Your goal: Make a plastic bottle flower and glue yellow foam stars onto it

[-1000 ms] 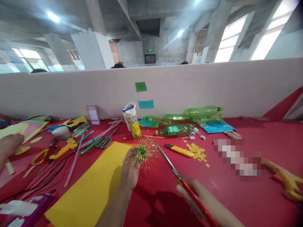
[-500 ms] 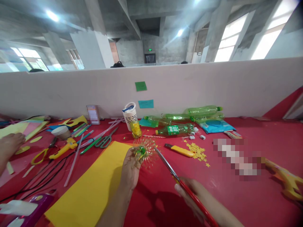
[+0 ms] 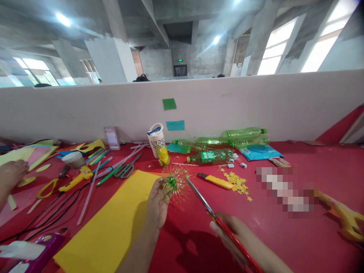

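Note:
My left hand is closed on a plastic bottle top, cut into thin curled strips that fan out around its green cap. My right hand grips long scissors with red handles. Their blades look closed, and the tips point at the right edge of the strips; whether they touch cannot be told. Under my left forearm lies a yellow sheet of paper. Beyond the strips stand a white cup and a small clear container of yellow bits.
Right of the scissors lie a yellow box cutter and yellow paper stars. Green bottles lie along the partition. Glue guns, grey scissors and cables crowd the left. Another person's hand rests on paper at far left.
The bottle top has turned slightly in my left hand, its cap shifting a little to the right. My right hand and the scissors have hardly moved.

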{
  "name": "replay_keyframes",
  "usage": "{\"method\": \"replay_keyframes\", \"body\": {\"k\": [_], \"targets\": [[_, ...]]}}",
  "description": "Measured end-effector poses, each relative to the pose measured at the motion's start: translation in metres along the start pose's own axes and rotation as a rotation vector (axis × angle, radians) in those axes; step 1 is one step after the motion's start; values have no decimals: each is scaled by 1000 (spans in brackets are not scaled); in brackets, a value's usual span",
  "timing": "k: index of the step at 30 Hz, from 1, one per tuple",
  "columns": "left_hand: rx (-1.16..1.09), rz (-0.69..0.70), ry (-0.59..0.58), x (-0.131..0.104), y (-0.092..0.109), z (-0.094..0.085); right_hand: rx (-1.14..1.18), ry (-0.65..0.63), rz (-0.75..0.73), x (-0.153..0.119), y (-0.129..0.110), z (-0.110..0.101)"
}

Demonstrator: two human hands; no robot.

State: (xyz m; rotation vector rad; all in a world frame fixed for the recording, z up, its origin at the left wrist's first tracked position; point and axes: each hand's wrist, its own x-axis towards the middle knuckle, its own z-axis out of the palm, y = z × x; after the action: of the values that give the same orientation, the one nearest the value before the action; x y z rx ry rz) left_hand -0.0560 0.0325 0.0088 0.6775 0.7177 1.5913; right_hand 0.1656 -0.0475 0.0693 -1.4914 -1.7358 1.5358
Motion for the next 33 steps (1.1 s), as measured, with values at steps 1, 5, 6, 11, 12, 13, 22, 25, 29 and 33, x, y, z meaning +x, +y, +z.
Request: {"method": "replay_keyframes", "body": {"k": [1, 5, 6, 11, 12, 13, 22, 25, 29, 33], "targets": [[-4, 1, -4, 0, 0, -1, 0, 3, -6, 0, 0, 0], [-10, -1, -3, 1, -1, -1, 1, 25, -29, 1, 1, 1], [-10, -5, 0, 1, 0, -1, -4, 26, -30, 2, 2, 1], [4, -27, 1, 0, 1, 2, -6, 39, 27, 6, 11, 4], [8, -28, -2, 0, 1, 2, 2, 31, 36, 7, 12, 4], [9, -27, -5, 0, 1, 2, 13, 17, 45, 8, 13, 4], [10, -29, 2, 1, 1, 0, -3, 21, 7, 10, 17, 2], [4, -29, 0, 1, 0, -1, -3, 65, -8, 12, 21, 4], [-8, -29, -4, 1, 0, 0, -12, 84, -18, 14, 23, 7], [-8, -27, -4, 1, 0, -2, -34, 136, -14, 15, 22, 9]]}}
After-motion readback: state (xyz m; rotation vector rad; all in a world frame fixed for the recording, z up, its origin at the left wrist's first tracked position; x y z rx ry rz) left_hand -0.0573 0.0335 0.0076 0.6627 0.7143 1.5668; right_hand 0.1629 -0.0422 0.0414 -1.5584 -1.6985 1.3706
